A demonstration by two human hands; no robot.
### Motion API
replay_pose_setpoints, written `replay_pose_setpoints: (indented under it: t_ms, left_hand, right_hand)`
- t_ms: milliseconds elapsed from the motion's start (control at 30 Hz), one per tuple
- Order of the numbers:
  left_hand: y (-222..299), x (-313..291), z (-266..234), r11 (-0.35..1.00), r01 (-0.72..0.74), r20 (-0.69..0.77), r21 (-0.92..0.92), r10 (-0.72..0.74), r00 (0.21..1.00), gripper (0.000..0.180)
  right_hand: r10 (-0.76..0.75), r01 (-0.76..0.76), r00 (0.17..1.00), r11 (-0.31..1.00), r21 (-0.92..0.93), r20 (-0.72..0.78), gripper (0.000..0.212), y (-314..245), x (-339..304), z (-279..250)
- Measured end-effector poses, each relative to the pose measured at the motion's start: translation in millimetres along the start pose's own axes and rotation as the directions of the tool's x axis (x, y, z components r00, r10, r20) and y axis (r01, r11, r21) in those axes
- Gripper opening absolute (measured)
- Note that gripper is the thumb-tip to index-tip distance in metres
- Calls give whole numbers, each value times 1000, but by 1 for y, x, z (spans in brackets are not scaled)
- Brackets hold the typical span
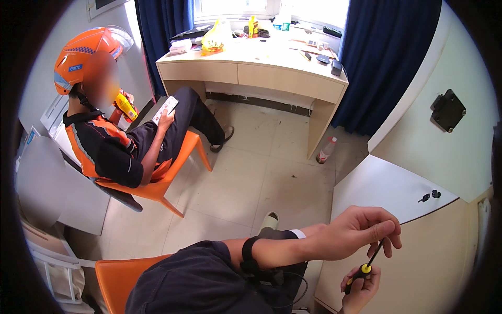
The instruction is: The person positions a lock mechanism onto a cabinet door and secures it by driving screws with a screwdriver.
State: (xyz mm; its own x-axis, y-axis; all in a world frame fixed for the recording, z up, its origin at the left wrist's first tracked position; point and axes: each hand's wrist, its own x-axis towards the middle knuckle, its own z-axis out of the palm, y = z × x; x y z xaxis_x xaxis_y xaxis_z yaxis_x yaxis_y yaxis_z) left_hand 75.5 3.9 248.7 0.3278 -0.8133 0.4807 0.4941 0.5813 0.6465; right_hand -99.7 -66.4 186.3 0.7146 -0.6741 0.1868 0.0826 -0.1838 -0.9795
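Observation:
A screwdriver with a black and yellow handle slants upward at the lower right. My right hand is wrapped round its handle. Above it, my left hand is closed, thumb and fingers pinched at the tip end of the dark shaft. Whether a small part sits at that tip is hidden by the fingers. Beside my hands is a pale cabinet with a white surface, where small black pieces lie. A black square fitting is fixed to the pale upright panel behind.
At the left, a person in an orange helmet sits on an orange chair, holding a yellow bottle and a phone. A desk stands by the window. One bottle stands on the floor near the desk.

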Motion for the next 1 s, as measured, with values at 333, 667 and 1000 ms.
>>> replay_pose_setpoints:
  t_ms: [333, 667, 1000]
  left_hand:
    - [-10, 3, 1, 1000, -7, 36, 6, 6, 999, 25]
    - [-3, 10, 0, 979, -198, -65, -50, 195, 979, 27]
    - [21, 45, 24, 979, -150, -65, -139, 142, 988, 32]
  right_hand:
    - [-11, 13, 999, 998, 60, -44, 31, -11, 5, 5]
    - [-269, 342, 928, 892, 297, -259, 49, -2, -4, -13]
    - [-532, 542, 727, 833, -113, -435, 54, -52, 20, -10]
